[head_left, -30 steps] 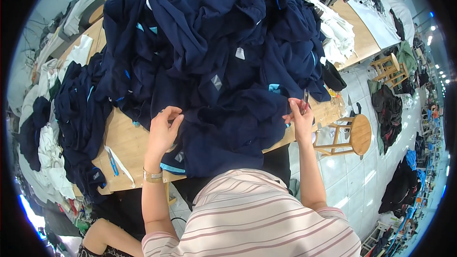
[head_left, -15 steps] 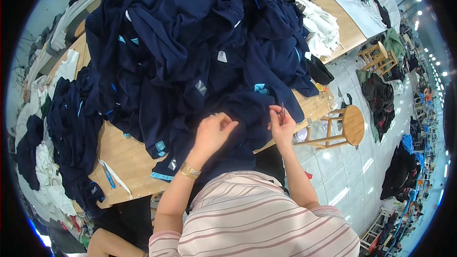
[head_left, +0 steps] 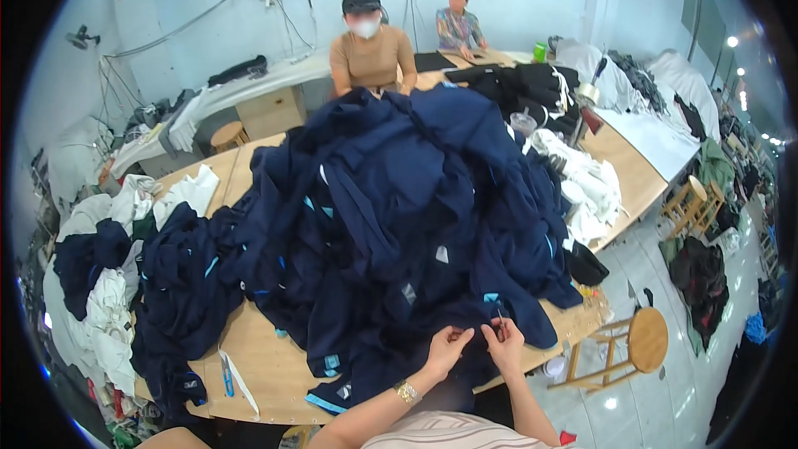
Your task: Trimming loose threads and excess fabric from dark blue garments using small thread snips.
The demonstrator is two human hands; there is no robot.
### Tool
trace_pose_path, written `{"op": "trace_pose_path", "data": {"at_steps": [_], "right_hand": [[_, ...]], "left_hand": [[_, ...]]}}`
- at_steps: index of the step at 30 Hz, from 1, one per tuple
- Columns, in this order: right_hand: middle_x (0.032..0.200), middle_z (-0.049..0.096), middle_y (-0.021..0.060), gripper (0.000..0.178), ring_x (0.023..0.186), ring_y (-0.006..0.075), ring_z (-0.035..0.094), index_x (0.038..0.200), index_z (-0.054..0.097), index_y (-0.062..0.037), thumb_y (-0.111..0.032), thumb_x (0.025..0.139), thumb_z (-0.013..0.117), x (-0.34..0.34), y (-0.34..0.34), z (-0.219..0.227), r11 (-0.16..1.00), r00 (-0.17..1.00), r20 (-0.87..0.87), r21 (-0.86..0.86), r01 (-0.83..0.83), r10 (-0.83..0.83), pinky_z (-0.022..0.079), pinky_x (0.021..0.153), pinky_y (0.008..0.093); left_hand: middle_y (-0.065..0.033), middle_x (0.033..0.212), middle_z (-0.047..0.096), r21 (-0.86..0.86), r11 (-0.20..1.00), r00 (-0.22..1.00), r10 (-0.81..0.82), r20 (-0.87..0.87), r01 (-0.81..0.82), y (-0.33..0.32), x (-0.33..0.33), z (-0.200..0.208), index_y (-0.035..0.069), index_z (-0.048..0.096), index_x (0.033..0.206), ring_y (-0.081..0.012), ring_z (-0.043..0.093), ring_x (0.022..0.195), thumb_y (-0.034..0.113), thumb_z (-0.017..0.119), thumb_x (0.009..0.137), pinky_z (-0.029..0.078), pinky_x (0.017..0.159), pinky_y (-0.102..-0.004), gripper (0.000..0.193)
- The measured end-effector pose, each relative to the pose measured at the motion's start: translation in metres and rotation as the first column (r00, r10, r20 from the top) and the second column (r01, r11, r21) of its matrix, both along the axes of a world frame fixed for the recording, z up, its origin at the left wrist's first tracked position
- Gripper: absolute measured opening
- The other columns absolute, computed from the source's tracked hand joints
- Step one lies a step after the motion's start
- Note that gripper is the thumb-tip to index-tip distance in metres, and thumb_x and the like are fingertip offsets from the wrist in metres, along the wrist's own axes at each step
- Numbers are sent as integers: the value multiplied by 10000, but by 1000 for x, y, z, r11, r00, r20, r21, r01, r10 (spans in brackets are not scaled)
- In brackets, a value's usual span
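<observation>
My left hand point(head_left: 447, 352), with a gold watch at its wrist, is held low over the near edge of the pile. Its fingertips are pinched together; what they hold, if anything, is too small to make out. Close beside it, my right hand point(head_left: 505, 347) is closed around small metal thread snips point(head_left: 499, 314), whose thin tips point away from me. Dark navy fabric lies under and between both hands. It belongs to a big heap of navy garments point(head_left: 391, 191) with light-blue patches and pale labels.
The heap covers much of a wooden table point(head_left: 274, 366). A light-blue cutter point(head_left: 228, 378) and a white strip point(head_left: 243, 391) lie at its near left. White cloth point(head_left: 586, 187) is piled to the right. A wooden stool point(head_left: 647, 341) stands right. Two people face the table's far side.
The view has tilted up, bringing the far wall and two people into sight. My left hand has come closer to my right, and its fingers have pinched together. The snips remain in my right hand.
</observation>
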State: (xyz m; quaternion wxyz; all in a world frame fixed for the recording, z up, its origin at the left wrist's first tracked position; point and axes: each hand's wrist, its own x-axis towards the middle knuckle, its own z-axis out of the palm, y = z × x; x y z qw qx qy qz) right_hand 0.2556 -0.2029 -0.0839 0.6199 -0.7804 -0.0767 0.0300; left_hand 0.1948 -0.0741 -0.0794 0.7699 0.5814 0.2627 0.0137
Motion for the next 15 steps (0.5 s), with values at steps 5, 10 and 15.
{"op": "trace_pose_path", "data": {"at_steps": [5,10,15], "right_hand": [[508,414,-65,139,414,27,398,750,569,-10,-75,783,688,5,18,60,951,971,-114,254,-176,210,343,408,187],[525,464,-54,145,421,28,414,742,558,-16,-73,787,683,3,45,118,867,934,-38,386,-314,355,343,413,184],[540,495,-46,152,431,20,421,748,580,-33,-126,792,692,4,71,117,865,896,32,244,-438,444,315,409,179]], "left_hand": [[-27,720,546,260,946,940,102,327,-193,15,-8,34,-7,533,833,-78,463,649,202,599,863,391,583,-230,221],[-31,891,572,5,971,850,205,486,-237,30,-22,94,-15,548,918,-74,510,796,192,618,866,410,711,-206,225],[-22,867,639,-157,985,985,-38,171,66,66,-33,103,-27,604,1010,-64,573,736,209,661,839,462,663,-194,298]]}}
